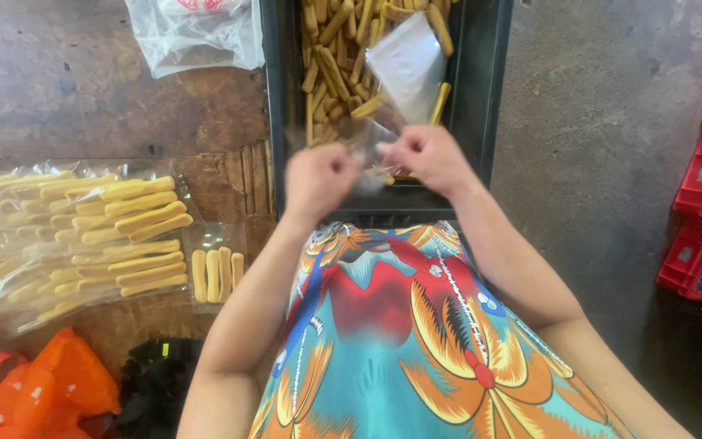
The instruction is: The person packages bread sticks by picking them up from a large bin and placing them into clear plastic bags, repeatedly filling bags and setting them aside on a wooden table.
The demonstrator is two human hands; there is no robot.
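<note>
Clear plastic, a small bag [371, 142], is pinched between both hands; the left hand [318, 180] and the right hand [426, 158] are each closed on its edge, though motion blurs the fingers. Just beyond the grip sits a black tray [477, 89] of golden biscuit sticks [335, 57]. Well left of the grip lie filled packets [115, 236] on a wooden table [67, 81]

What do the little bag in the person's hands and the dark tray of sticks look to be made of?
The small bag looks like thin clear plastic film: see-through, glossy, creased. The dark tray seems to be metal or hard plastic, matt black with stiff straight walls; I cannot tell which.
</note>
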